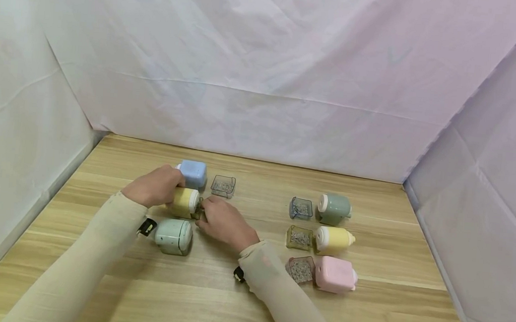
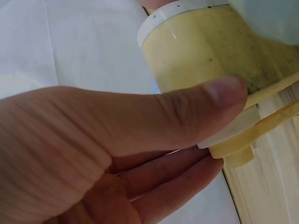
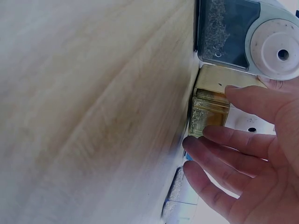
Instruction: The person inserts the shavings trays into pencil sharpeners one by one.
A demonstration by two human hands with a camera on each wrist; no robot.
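Observation:
On the left of the table lies a yellow pencil sharpener (image 1: 184, 203) with a white end, gripped by my left hand (image 1: 156, 186). In the left wrist view, the thumb (image 2: 205, 109) presses along its yellow body, beside the crank at its end. My right hand (image 1: 226, 221) pinches the sharpener's see-through amber shavings drawer (image 3: 208, 119) between thumb and forefinger, the other fingers spread below. That drawer sticks partly out of the body and has shavings in it. Nearer to me, right beside the yellow one, sits a pale green sharpener (image 1: 172, 237), its drawer in place.
Behind the left hand stands a blue sharpener (image 1: 193, 174), with a drawer of shavings (image 1: 223, 186) apart from it. To the right are green (image 1: 336, 209), yellow (image 1: 333, 239) and pink (image 1: 335, 275) sharpeners, each beside a pulled-out drawer of shavings. White cloth walls (image 1: 261, 121) surround the table.

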